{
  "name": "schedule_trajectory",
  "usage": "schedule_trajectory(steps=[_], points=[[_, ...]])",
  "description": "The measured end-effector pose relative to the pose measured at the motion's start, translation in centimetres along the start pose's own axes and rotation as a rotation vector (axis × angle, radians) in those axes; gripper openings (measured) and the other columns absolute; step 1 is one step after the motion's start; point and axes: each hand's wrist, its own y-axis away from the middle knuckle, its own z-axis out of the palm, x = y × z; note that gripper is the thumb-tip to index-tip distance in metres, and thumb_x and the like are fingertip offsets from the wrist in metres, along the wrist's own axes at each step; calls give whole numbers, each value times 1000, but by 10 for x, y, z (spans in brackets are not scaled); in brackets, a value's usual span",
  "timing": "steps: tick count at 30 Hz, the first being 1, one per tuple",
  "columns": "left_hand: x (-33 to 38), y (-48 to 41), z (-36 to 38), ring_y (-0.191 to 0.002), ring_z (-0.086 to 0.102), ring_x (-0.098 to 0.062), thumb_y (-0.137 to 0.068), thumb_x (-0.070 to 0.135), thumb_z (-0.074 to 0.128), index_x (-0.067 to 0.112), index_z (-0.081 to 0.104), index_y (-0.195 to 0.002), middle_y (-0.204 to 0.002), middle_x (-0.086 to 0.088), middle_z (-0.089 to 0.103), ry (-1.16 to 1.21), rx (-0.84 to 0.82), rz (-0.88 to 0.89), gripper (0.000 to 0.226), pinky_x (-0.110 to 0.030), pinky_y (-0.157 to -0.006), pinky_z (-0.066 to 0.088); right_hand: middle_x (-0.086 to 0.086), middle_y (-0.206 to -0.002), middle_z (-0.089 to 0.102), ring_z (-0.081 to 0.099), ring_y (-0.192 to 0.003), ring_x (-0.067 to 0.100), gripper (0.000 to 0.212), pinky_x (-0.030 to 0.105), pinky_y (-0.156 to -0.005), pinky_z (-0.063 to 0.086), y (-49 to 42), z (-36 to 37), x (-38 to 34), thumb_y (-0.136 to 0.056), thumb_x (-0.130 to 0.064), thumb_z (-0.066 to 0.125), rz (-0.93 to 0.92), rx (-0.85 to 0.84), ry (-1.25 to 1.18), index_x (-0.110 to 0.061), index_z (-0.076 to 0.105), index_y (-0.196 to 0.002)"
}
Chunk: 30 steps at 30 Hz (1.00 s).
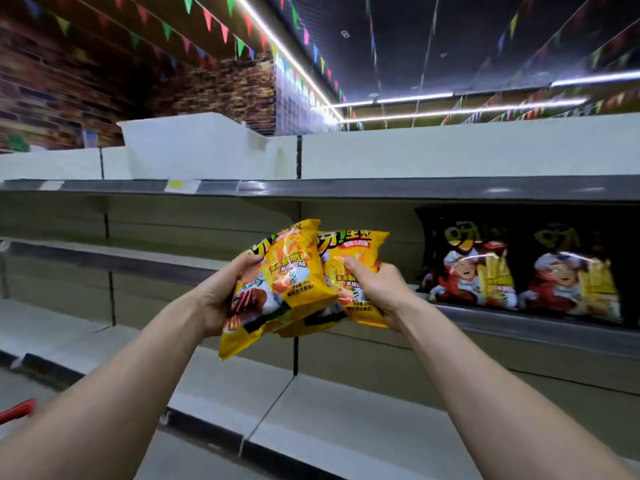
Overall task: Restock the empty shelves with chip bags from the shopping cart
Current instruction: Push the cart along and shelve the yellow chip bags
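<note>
While hands (214,289) (379,289) grip yellow bags (298,268) (360,252), 2 black bags (474,268) (571,271) occupy the shelf (519,322).

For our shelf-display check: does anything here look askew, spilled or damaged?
Nothing spilled or torn. The two black chip bags stand upright on the shelf. Only the yellow chip bags look askew: tilted and overlapping, but they are gripped in the left hand and right hand, not shelved yet.

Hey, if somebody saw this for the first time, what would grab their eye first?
The bright yellow chip bags, gripped at centre frame by the left hand and right hand. Then the two black chip bags standing on the shelf at right, and the coloured pennants strung overhead.
</note>
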Motion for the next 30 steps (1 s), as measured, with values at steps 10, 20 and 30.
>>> schedule_trajectory(steps=[10, 20, 30], points=[[4, -67, 47, -61, 69, -28, -90, 45, 53, 5, 67, -90, -81, -17, 72, -79, 7, -61, 42, -40, -64, 59, 10, -144, 48, 51, -127, 34, 88, 48, -107, 41, -41, -28, -9, -84, -74, 41, 103, -9, 216, -18, 28, -151], [24, -156, 58, -50, 68, -24, -96, 38, 48, 4, 63, -85, -69, -16, 71, -92, -38, -39, 39, -31, -46, 57, 17, -126, 57, 59, -108, 31, 55, 38, -94, 49, -115, -48, -6, -99, -42, 48, 152, 141, 365, -4, 44, -139], [27, -245, 58, -68, 72, -33, -92, 44, 52, 1, 70, -100, -90, -22, 73, 8, -172, -98, 47, -41, -55, 60, 15, -88, 67, 65, -65, 23, 32, 29, -62, 58, -179, -43, 5, -97, -37, 57, 205, 280, 160, -8, 67, -107]])
